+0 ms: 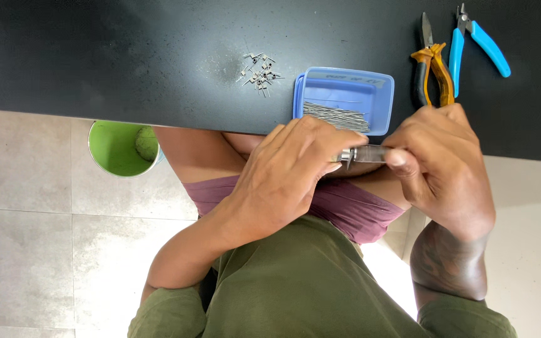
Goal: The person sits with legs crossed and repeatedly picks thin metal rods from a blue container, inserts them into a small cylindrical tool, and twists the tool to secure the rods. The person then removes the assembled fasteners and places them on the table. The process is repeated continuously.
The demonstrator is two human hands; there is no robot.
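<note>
Below the black table (126, 56), both curled hands pinch a metal tool (364, 154).

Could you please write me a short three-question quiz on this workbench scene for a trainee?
1. True or false: the blue tray holds straight metal wires.
2. Which lies nearest the yellow-handled pliers? A) green cup B) blue-handled cutters C) pile of small bent metal pieces
3. What do the left hand and right hand hold between them?

Key:
1. True.
2. B.
3. A small shiny metal tool, gripped from both ends just in front of the black table.
</note>
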